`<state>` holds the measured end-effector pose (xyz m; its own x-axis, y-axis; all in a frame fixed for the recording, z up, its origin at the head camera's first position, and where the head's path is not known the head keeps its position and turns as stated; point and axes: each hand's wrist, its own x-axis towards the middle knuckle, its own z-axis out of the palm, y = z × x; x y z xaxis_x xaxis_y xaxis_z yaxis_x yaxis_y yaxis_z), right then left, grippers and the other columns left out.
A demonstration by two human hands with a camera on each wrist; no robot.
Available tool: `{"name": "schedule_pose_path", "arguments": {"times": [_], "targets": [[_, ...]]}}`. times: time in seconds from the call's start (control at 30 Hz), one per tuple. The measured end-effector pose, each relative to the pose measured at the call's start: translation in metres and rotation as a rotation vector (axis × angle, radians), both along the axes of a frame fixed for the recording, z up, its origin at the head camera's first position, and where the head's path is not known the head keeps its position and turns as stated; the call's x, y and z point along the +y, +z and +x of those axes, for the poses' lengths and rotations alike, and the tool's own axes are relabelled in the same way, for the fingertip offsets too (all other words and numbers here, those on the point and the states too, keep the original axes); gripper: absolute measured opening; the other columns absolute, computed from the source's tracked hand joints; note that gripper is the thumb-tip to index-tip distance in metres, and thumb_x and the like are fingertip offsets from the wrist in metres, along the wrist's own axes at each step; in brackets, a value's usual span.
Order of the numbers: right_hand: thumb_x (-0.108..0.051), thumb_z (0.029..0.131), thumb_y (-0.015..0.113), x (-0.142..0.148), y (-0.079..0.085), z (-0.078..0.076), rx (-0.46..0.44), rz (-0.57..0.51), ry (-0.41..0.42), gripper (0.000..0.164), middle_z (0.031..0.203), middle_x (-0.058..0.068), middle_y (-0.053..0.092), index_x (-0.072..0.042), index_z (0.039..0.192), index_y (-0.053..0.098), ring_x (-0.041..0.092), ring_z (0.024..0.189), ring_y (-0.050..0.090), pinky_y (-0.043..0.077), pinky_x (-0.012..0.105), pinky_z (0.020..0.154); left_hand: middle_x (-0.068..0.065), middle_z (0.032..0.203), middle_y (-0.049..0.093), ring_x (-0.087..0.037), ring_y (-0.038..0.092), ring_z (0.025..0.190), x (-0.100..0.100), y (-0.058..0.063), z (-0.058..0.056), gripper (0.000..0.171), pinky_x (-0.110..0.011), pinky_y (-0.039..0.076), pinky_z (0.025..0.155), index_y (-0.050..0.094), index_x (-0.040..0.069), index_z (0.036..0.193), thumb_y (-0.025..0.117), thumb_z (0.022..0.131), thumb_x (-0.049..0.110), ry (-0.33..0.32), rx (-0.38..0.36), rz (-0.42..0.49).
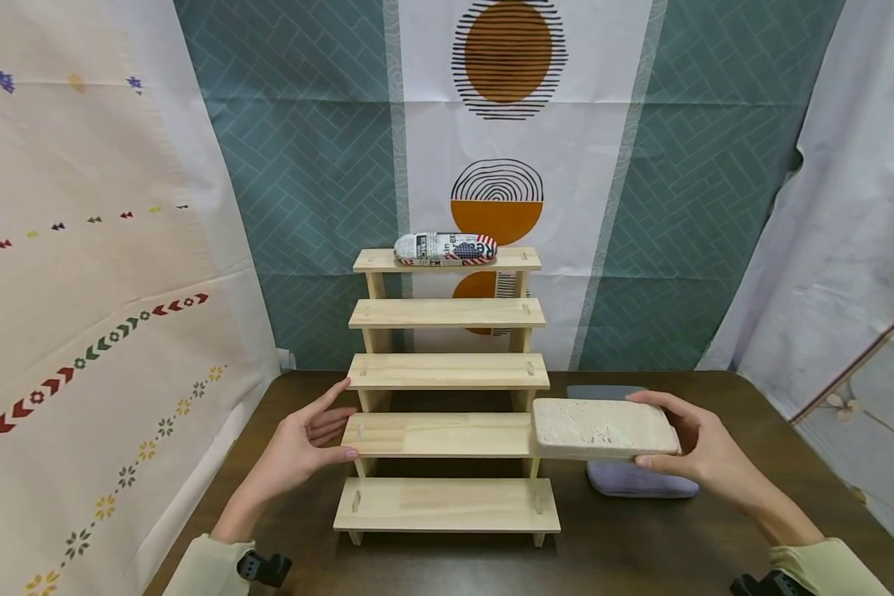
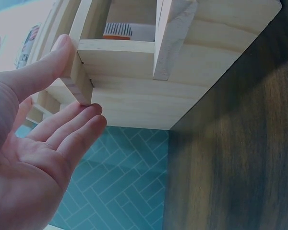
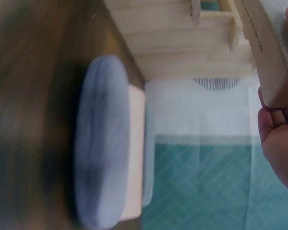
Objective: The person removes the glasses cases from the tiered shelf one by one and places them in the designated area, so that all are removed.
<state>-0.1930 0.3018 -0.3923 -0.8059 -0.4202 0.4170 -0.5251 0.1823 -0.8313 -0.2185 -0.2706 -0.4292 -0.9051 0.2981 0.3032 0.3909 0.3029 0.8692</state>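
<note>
A stepped wooden shelf (image 1: 447, 435) with several tiers stands on the brown table. My left hand (image 1: 304, 443) grips the left end of its second tier from the bottom. In the left wrist view, the thumb (image 2: 53, 62) lies at one edge of that board end and the fingertips (image 2: 93, 112) at the other. On the right, my right hand (image 1: 704, 443) holds an off-white rectangular block (image 1: 603, 427) by its right end. The block is level, its left end overlapping the second tier's right end. Small dark print shows on the block's side (image 3: 264, 52) in the right wrist view.
A printed sausage-shaped packet (image 1: 445, 249) lies on the top tier. Right of the shelf, a purple-grey rounded pad (image 1: 641, 480) rests on the table (image 1: 641, 546). Behind it are a pale slab (image 3: 136, 158) and a grey-blue piece (image 3: 149, 158). Patterned cloths (image 1: 305, 165) hang around.
</note>
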Motion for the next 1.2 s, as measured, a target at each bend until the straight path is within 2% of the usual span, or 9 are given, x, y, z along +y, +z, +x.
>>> {"name": "schedule_pose_path", "arguments": {"times": [0.13, 0.4, 0.63, 0.8, 0.93, 1.03, 1.2], "targets": [[0.019, 0.083, 0.078, 0.016, -0.01, 0.009, -0.024, 0.015, -0.023, 0.073, 0.135, 0.007, 0.062, 0.004, 0.149, 0.05, 0.017, 0.102, 0.066, 0.062, 0.032, 0.075, -0.031, 0.143, 0.058, -0.043, 0.058, 0.133, 0.0, 0.0, 0.0, 0.102, -0.047, 0.052, 0.104, 0.038, 0.023, 0.166, 0.091, 0.081, 0.001, 0.003, 0.004, -0.005], [0.019, 0.083, 0.077, 0.045, -0.033, 0.027, -0.015, 0.078, -0.079, 0.075, 0.142, -0.005, 0.06, 0.004, 0.151, 0.049, 0.011, 0.108, 0.064, 0.059, 0.025, 0.08, -0.029, 0.142, 0.059, -0.043, 0.058, 0.132, -0.001, 0.001, 0.002, 0.102, -0.043, 0.053, 0.104, 0.038, 0.022, 0.166, 0.091, 0.081, 0.001, 0.009, -0.002, -0.005], [0.014, 0.087, 0.076, 0.065, -0.051, 0.039, -0.134, 0.099, -0.099, 0.07, 0.128, 0.001, 0.064, 0.002, 0.151, 0.048, 0.016, 0.1, 0.066, 0.061, 0.031, 0.077, -0.027, 0.143, 0.059, -0.043, 0.058, 0.132, 0.0, 0.001, 0.001, 0.102, -0.046, 0.052, 0.104, 0.038, 0.023, 0.166, 0.091, 0.081, 0.002, 0.005, 0.003, -0.011], [0.011, 0.089, 0.077, 0.077, -0.064, 0.043, -0.182, 0.144, -0.123, 0.069, 0.126, -0.003, 0.066, 0.003, 0.151, 0.048, 0.015, 0.099, 0.065, 0.059, 0.029, 0.076, -0.027, 0.144, 0.059, -0.043, 0.058, 0.133, 0.001, 0.001, -0.001, 0.102, -0.044, 0.052, 0.104, 0.038, 0.023, 0.166, 0.091, 0.081, 0.001, 0.002, 0.004, -0.009], [0.009, 0.088, 0.079, 0.083, -0.075, 0.044, -0.187, 0.177, -0.148, 0.069, 0.13, -0.013, 0.064, 0.004, 0.15, 0.049, 0.011, 0.1, 0.063, 0.057, 0.026, 0.076, -0.027, 0.143, 0.06, -0.042, 0.058, 0.133, 0.001, 0.001, 0.0, 0.102, -0.043, 0.053, 0.104, 0.038, 0.023, 0.166, 0.091, 0.081, 0.0, 0.007, 0.0, -0.007], [0.009, 0.087, 0.08, 0.087, -0.083, 0.044, -0.171, 0.197, -0.15, 0.069, 0.134, -0.021, 0.059, 0.002, 0.149, 0.051, 0.008, 0.102, 0.061, 0.056, 0.025, 0.075, -0.026, 0.143, 0.06, -0.042, 0.058, 0.133, 0.0, 0.0, 0.0, 0.102, -0.044, 0.053, 0.104, 0.038, 0.024, 0.166, 0.091, 0.081, 0.0, 0.004, -0.003, -0.008], [0.01, 0.089, 0.078, 0.093, -0.09, 0.042, -0.19, 0.203, -0.125, 0.069, 0.133, -0.022, 0.058, -0.001, 0.152, 0.05, 0.008, 0.101, 0.061, 0.056, 0.025, 0.073, -0.027, 0.144, 0.059, -0.043, 0.057, 0.133, 0.0, 0.001, 0.001, 0.102, -0.048, 0.051, 0.105, 0.037, 0.024, 0.166, 0.091, 0.081, 0.001, -0.004, -0.005, -0.001]]}}
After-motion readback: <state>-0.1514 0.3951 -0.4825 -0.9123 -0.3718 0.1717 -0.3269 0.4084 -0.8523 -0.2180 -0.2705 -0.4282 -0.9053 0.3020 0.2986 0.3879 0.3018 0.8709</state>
